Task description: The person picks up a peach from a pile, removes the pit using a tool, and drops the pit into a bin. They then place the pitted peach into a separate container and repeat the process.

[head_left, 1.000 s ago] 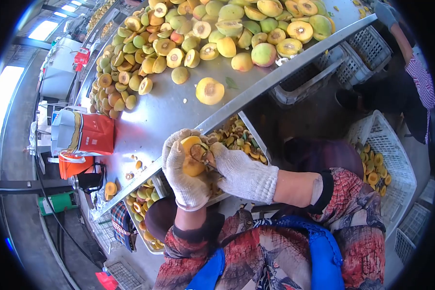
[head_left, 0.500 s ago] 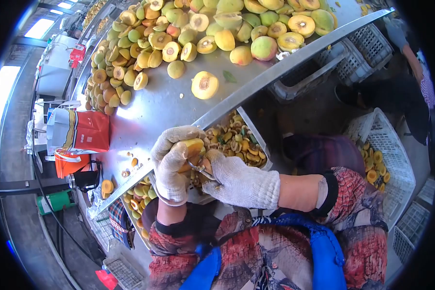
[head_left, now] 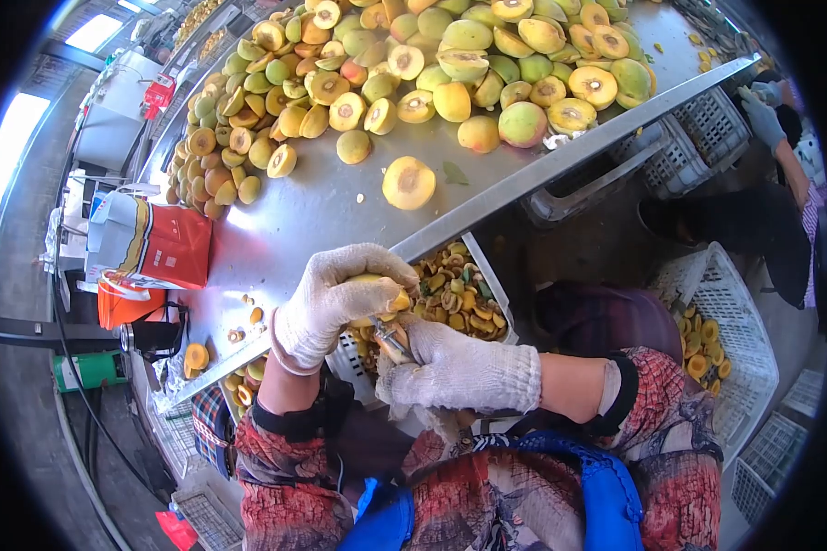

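My left hand [head_left: 345, 298], in a white knitted glove, has its fingers curled round a yellow peach half [head_left: 399, 301], mostly hidden by the glove. In the matching glove, my right hand [head_left: 464, 369] grips a small metal pitting tool [head_left: 383, 328] whose end is close under the peach. Both hands are over the near edge of the metal table [head_left: 303, 207]. Below them a crate holds cut peach pieces [head_left: 459, 294]. A lone peach half [head_left: 409, 183] lies cut side up on the table beyond my hands.
A large heap of halved peaches [head_left: 340, 83] covers the far table. At left stand a red and white bag [head_left: 176, 246] and an orange bucket [head_left: 124, 303]. A white crate [head_left: 740, 321] with peach halves sits at right, near another person's gloved hand [head_left: 763, 118].
My left hand has turned over the peach half and moved slightly left. My right hand has lowered a little, with the tool now more upright. The whole view has shifted slightly.
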`<move>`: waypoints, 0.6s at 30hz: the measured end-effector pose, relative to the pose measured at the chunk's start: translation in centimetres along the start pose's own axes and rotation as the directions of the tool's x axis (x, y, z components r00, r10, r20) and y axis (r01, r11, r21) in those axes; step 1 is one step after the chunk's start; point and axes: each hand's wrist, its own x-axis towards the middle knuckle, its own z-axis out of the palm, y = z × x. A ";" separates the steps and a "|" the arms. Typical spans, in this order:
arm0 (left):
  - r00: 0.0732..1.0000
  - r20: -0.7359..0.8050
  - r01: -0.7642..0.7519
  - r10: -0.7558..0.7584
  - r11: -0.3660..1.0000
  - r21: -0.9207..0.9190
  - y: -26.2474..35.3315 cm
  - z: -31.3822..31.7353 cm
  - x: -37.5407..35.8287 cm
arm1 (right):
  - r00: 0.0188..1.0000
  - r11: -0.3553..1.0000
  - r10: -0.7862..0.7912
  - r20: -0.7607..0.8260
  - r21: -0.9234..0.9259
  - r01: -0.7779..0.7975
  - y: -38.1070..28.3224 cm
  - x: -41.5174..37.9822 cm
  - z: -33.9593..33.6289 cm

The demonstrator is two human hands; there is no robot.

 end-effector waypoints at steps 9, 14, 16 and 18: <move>0.981 -0.151 -0.145 0.121 0.976 -0.160 -2.7 0.8 0.1 | 0.978 0.956 0.004 0.207 0.285 -0.065 1.6 0.5 -1.2; 0.977 -0.207 -0.118 0.052 0.939 -0.324 -3.4 1.2 0.0 | 0.997 0.988 -0.064 -0.046 -0.145 0.057 1.1 1.2 -0.3; 0.973 -0.227 -0.124 0.043 0.926 -0.357 -3.8 1.3 -0.1 | 0.965 0.863 -0.198 -0.171 -0.497 0.089 2.8 2.1 -0.4; 0.960 -0.272 -0.164 0.061 0.912 -0.375 -4.2 1.7 0.3 | 0.925 0.698 -0.319 -0.208 -0.711 0.081 3.5 2.5 -0.4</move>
